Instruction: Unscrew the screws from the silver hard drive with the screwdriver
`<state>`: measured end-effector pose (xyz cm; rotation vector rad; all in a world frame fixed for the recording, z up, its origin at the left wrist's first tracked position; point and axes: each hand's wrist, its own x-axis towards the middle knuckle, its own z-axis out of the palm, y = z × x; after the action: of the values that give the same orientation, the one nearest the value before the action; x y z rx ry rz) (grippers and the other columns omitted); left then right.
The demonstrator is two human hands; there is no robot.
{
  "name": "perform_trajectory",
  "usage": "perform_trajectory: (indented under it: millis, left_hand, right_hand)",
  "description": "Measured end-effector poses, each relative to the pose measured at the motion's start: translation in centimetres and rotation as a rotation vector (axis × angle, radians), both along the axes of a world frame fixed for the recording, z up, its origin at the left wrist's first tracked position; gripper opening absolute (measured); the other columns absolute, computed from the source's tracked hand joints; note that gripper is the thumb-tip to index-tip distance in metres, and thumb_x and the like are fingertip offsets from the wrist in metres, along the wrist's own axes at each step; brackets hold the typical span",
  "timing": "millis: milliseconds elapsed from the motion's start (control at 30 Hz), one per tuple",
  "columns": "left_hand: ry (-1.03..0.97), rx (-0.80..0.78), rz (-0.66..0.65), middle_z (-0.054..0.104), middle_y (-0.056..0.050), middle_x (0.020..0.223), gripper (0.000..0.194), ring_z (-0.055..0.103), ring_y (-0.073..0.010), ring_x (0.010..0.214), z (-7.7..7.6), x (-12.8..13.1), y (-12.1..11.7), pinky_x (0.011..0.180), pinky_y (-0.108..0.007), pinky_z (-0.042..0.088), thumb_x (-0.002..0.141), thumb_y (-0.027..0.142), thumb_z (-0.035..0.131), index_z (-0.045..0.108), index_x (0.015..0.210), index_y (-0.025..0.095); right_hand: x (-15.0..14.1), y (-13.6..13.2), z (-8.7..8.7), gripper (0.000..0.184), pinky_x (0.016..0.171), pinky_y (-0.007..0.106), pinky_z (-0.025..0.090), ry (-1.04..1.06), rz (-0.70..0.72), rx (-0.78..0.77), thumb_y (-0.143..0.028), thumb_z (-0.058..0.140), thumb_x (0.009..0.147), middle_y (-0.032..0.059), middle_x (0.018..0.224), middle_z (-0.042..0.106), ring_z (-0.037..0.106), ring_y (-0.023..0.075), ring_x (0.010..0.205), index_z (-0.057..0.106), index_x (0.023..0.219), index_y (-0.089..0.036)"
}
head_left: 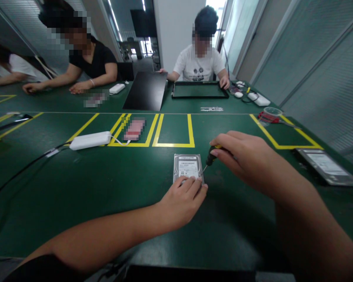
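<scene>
silver, flat metal drive [189,161] is held on the near green table [120,184] by the curled left hand [181,201]; black-and-yellow screwdriver [211,156], gripped by the closed right hand [244,156], should be stood straighter.

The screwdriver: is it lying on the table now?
No, the right hand holds the screwdriver with its tip at the hard drive.

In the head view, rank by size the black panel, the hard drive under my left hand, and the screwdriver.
Largest: black panel
Next: hard drive, partly covered by left hand
Smallest: screwdriver, in right hand
</scene>
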<state>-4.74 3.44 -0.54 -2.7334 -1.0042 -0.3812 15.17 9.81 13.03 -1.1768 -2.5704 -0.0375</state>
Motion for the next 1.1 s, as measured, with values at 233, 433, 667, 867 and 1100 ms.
perform_trajectory:
  millis: [233, 433, 667, 867, 1100]
  left_hand:
    - [-0.001, -0.013, 0.007, 0.057, -0.015, 0.134, 0.043, 0.054, -0.0285, 0.121, 0.0, 0.0, -0.1, 0.1, -0.046, 0.044, 0.098, 0.028, 0.045, 0.05, 0.138, 0.012]
    - [-0.004, -0.02, 0.006, 0.056, -0.014, 0.135, 0.043, 0.053, -0.0286, 0.122, -0.1, -0.1, 0.0, 0.101, -0.046, 0.043, 0.098, 0.028, 0.044, 0.049, 0.138, 0.012]
    - [-0.002, -0.02, 0.006, 0.055, -0.015, 0.136, 0.044, 0.053, -0.0289, 0.123, -0.3, 0.0, 0.0, 0.101, -0.045, 0.042, 0.098, 0.029, 0.045, 0.049, 0.138, 0.012]
    - [0.008, -0.02, 0.008, 0.054, -0.015, 0.137, 0.044, 0.052, -0.0291, 0.123, -0.2, 0.0, -0.1, 0.101, -0.045, 0.042, 0.098, 0.029, 0.043, 0.049, 0.139, 0.013]
    - [0.005, -0.034, 0.016, 0.055, -0.014, 0.137, 0.044, 0.052, -0.0287, 0.123, -0.2, -0.1, -0.1, 0.101, -0.045, 0.042, 0.098, 0.03, 0.044, 0.049, 0.139, 0.014]
  right_hand:
    - [0.0, -0.2, 0.2, 0.019, 0.073, 0.032, 0.042, -0.015, 0.012, 0.014, -0.024, 0.042, 0.094, 0.0078, 0.091, 0.06, 0.057, 0.0188, 0.081, 0.059, 0.101, -0.018]
    - [0.1, 0.1, -0.2, 0.024, 0.074, 0.034, 0.045, 0.025, 0.011, 0.06, -0.025, 0.044, 0.094, 0.0091, 0.094, 0.065, 0.06, 0.0205, 0.083, 0.061, 0.107, -0.016]
    - [-0.2, 0.5, -0.5, 0.027, 0.079, 0.033, 0.047, 0.092, -0.008, 0.115, -0.024, 0.048, 0.093, 0.0125, 0.104, 0.066, 0.061, 0.0207, 0.089, 0.066, 0.11, -0.012]
    - [-0.5, 1.0, -0.5, 0.017, 0.069, 0.03, 0.043, 0.133, -0.029, 0.131, -0.029, 0.056, 0.091, 0.0072, 0.085, 0.064, 0.058, 0.0176, 0.077, 0.067, 0.09, -0.017]
    - [0.0, 0.6, -0.4, 0.018, 0.066, 0.028, 0.042, 0.235, 0.013, 0.019, -0.022, 0.057, 0.087, 0.0025, 0.084, 0.067, 0.059, 0.0146, 0.071, 0.066, 0.102, -0.018]
